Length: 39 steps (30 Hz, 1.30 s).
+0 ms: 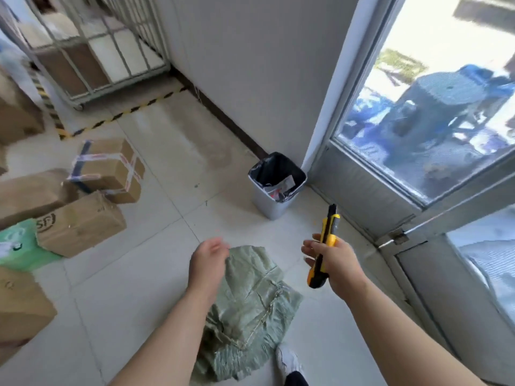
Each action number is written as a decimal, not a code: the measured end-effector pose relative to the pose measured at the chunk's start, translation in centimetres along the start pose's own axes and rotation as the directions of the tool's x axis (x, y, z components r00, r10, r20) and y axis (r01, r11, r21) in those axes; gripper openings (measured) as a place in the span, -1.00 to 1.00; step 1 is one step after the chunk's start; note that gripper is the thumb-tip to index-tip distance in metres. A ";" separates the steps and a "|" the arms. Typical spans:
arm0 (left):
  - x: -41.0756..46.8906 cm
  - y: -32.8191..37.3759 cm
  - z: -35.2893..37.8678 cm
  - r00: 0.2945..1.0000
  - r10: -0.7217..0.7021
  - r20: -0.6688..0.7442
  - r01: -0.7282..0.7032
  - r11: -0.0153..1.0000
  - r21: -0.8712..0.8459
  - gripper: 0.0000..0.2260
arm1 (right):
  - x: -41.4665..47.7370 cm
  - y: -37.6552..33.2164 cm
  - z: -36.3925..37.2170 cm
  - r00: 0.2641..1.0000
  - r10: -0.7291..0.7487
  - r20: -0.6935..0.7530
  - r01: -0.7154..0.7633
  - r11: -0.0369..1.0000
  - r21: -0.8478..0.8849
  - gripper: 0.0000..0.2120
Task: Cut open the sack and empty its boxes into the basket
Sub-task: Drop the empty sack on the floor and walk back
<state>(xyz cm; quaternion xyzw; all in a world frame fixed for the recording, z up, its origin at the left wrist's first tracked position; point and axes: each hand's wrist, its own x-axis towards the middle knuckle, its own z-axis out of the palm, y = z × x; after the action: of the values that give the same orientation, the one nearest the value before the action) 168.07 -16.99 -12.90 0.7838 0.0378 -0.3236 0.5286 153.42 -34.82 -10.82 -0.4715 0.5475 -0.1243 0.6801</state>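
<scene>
Your right hand [334, 263] grips the knife [324, 246], left hand [209, 260] open; pinch that floppy sack [250, 307] by its stitched seam.

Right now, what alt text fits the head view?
A right hand holds a yellow utility knife above a green woven sack on the tiled floor; the empty left hand hovers over it. Cardboard boxes lie left.
</scene>
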 end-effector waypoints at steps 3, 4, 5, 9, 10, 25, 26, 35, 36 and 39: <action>-5.2 6.5 2.4 0.982 0.149 0.116 -0.159 0.984 0.077 -0.82 | -5.8 -4.0 -5.2 0.993 -0.054 -0.101 0.068 0.988 0.138 -0.82; -7.1 8.5 3.5 0.967 0.194 0.165 -0.212 0.972 0.100 -0.82 | -7.6 -5.1 -7.2 0.988 -0.070 -0.136 0.093 0.981 0.168 -0.82; -9.0 10.1 4.6 0.947 0.234 0.220 -0.264 0.957 0.117 -0.82 | -9.4 -5.8 -9.2 0.981 -0.082 -0.173 0.115 0.975 0.192 -0.83; -17.1 15.0 10.9 0.822 0.386 0.419 -0.494 0.849 0.187 -0.76 | -16.2 -7.4 -17.6 0.922 -0.165 -0.349 0.229 0.962 0.150 -0.87; -19.1 15.7 12.7 0.769 0.432 0.471 -0.575 0.790 0.213 -0.77 | -17.9 -7.4 -19.8 0.892 -0.197 -0.407 0.255 0.963 0.093 -0.87; -55.6 6.2 40.3 -0.110 0.266 0.958 -0.985 0.098 -0.140 -0.71 | -42.5 7.7 -53.7 0.343 -0.353 -0.870 -0.208 0.875 -0.437 -0.87; -58.1 4.9 41.8 -0.174 0.236 0.956 -0.980 0.054 -0.191 -0.66 | -44.1 9.1 -55.9 0.301 -0.354 -0.886 -0.263 0.862 -0.434 -0.85; -75.4 -6.1 52.2 -0.550 -0.025 0.835 -0.829 -0.105 -0.550 -0.74 | -56.8 20.5 -67.3 0.028 -0.115 -0.993 -0.416 0.902 -0.116 -0.88; -76.9 -7.0 53.0 -0.572 -0.046 0.819 -0.813 -0.100 -0.573 -0.74 | -57.8 21.4 -68.0 -0.003 -0.083 -0.997 -0.420 0.905 -0.074 -0.88; -81.3 -9.3 55.7 -0.625 -0.096 0.775 -0.770 -0.085 -0.632 -0.75 | -60.1 23.8 -70.1 -0.092 0.003 -0.996 -0.424 0.905 0.042 -0.90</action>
<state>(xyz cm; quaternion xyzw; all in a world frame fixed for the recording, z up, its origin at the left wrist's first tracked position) 74.28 -37.42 11.15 0.2091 -0.9420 -0.2432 0.0991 62.52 -16.51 11.49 -0.2309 0.9450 -0.2316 0.0039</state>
